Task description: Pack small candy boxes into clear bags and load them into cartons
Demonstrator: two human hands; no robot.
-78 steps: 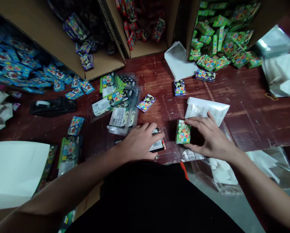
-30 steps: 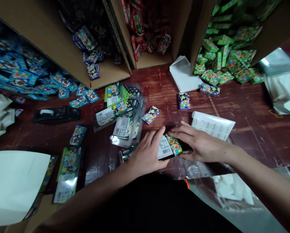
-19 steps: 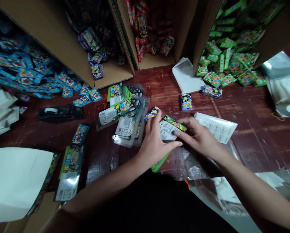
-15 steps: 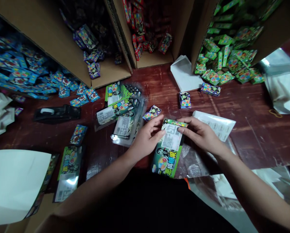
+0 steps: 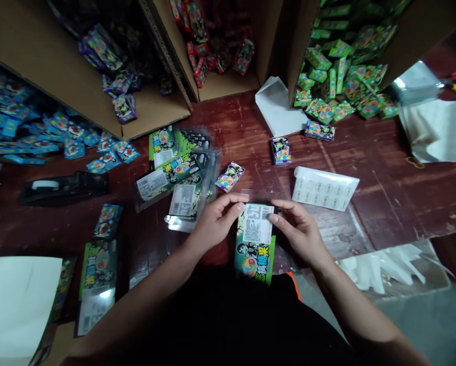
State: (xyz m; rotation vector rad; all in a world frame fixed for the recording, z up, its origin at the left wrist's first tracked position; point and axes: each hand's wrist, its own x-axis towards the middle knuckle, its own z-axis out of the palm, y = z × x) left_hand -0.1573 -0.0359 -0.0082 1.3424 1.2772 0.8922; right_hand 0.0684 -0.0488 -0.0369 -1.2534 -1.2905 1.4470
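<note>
Green-and-black packet [image 5: 253, 262] is down by the near edge of the table [image 5: 388, 198], label end away from the body. Behind it, open cartons [image 5: 56, 76] full of little boxes take up the far side. Next biggest is a white sheet [image 5: 18, 305] at lower left, then a spread of similar packets [image 5: 184, 198] left of center, a black tape dispenser [image 5: 69, 189] further left, and a sheet of round stickers [image 5: 325, 188] beyond the right hand, not touching it.

Left hand [image 5: 218, 218] is pinching the packet's upper left corner, thumb in front. Right hand [image 5: 300, 229] has the other top corner, thumb by the edge of the white label [image 5: 258, 223].

What could go wrong, imo: the lower end looks unsupported (can't tell if it's touching the black clothing [image 5: 212, 305]), so a loose pinch might let it slip off the edge. Pressing hard with that right thumb could scuff the label. And a purple box [image 5: 230, 176] sits just past the left fingers, so a careless reach forward could knock it.
</note>
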